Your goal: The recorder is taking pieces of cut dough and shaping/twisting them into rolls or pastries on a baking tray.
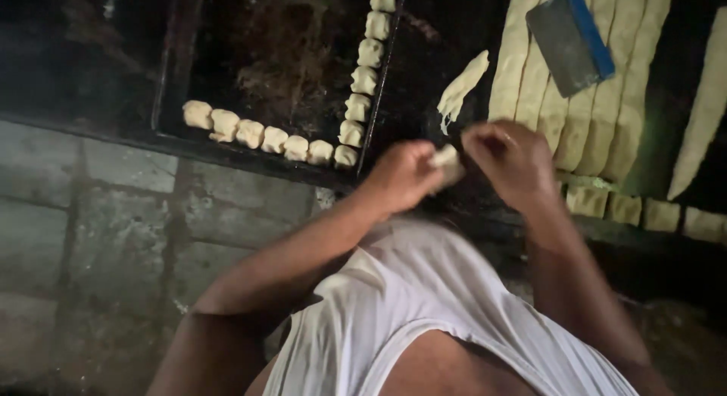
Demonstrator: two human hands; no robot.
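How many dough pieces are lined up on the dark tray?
13 dough pieces on the dark tray: seven along its near edge, corner piece included, and six more up its right edge. The top one is cut off; more may lie beyond.

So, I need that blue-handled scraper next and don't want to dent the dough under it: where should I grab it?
Take the scraper by its blue handle strip along the upper right edge, coming from the right side and above. The grey blade lies flat across the dough strips, so pinching the raised handle and lifting straight up likely keeps fingers off the dough.
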